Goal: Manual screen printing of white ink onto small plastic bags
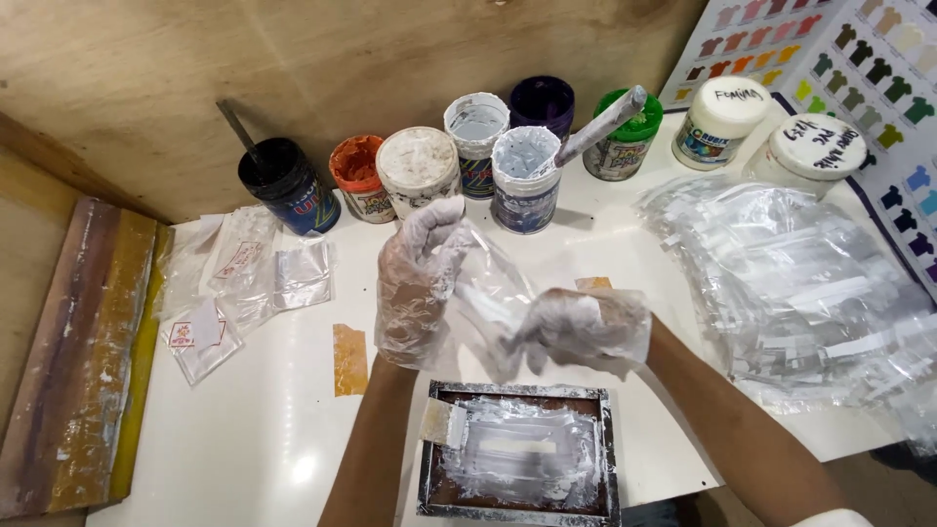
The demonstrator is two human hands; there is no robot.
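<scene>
— While both hands wear thin plastic gloves, what is each one doing?

— The left hand (pixel 418 283) is raised with its fingers curled, pinching the upper edge of a clear plastic bag (pixel 488 298). The right hand (pixel 586 330) is closed in a loose fist around the bag's lower right part.

— Where does the bag sit, then?

— Stretched between the two hands, above the white table (pixel 264 429). It hangs just over the far edge of a small screen-printing frame (pixel 517 454), whose mesh is smeared with white ink.

— What lies around them?

— A big heap of similar clear bags (pixel 791 283) is piled to the right. Along the far side stands a row of ink jars: a black jar (pixel 288 185) with a stick in it, an orange jar (pixel 359 176), a few white-smeared jars, one with a coated spatula (pixel 597 127) leaning in it. Two capped white tubs (pixel 771 137) sit further right, on a shirt colour chart (pixel 878 78).

— And on the left?

— Several small bags (pixel 244 278) lie flat there, and a paint-stained wooden squeegee (pixel 78 361) rests at the table's left edge.
</scene>
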